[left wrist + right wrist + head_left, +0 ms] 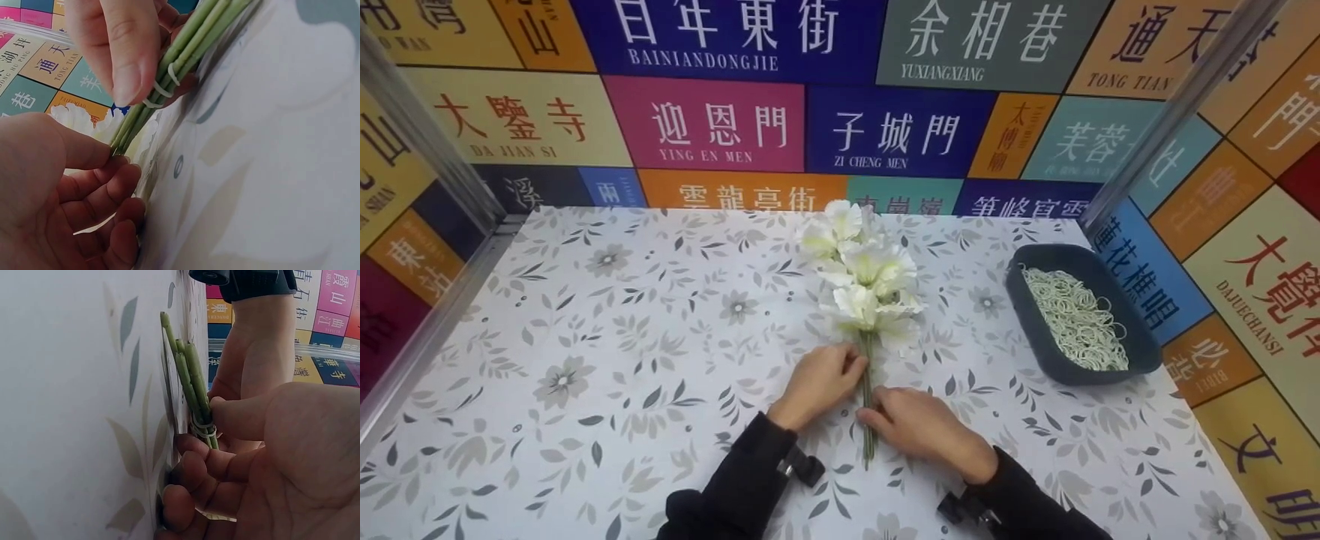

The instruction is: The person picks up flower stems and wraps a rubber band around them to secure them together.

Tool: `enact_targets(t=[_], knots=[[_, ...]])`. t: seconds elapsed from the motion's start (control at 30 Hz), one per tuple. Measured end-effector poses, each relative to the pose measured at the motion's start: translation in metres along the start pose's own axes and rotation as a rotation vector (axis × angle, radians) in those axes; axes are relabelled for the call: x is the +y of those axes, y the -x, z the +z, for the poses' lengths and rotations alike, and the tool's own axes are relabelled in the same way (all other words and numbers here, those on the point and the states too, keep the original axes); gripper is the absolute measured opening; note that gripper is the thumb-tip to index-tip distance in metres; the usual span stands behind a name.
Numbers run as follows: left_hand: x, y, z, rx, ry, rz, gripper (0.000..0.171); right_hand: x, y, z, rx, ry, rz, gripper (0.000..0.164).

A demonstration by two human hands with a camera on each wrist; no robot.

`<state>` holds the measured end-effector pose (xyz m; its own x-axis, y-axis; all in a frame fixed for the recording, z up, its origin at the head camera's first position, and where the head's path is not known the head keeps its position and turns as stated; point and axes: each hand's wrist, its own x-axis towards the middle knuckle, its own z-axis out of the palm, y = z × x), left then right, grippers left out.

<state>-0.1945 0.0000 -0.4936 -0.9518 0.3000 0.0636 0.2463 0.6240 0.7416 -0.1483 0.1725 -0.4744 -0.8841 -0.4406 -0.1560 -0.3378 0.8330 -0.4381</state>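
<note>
A bunch of white artificial-looking flowers (866,274) lies on the table with its green stems (868,360) pointing toward me. Just below the blooms, my left hand (823,379) pinches the stems between thumb and fingers. Lower down, my right hand (922,424) grips the same stems with its thumb (239,417) on one side and curled fingers on the other. A pale rubber band (163,89) loops several times around the stems, right at the right hand's fingertips in both wrist views. The cut stem ends (188,363) stick out past the right hand.
A dark grey plastic container (1144,352) at the right holds a heap of pale rubber bands (1072,319). The tabletop (660,360) has a leaf-and-flower print. Colourful panels with lettering (705,124) stand along the back and sides.
</note>
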Motion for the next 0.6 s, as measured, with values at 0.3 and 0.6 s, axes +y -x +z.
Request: enact_targets(t=[0.3, 0.6], knots=[[0.002, 0.001, -0.004, 0.024, -0.025, 0.018, 0.021, 0.000, 0.003, -0.007, -0.045, 0.001, -0.046, 0.027], [0.014, 0.005, -0.019, 0.051, -0.078, 0.011, 0.014, 0.005, 0.017, -0.040, -0.190, -0.007, -0.131, 0.025]])
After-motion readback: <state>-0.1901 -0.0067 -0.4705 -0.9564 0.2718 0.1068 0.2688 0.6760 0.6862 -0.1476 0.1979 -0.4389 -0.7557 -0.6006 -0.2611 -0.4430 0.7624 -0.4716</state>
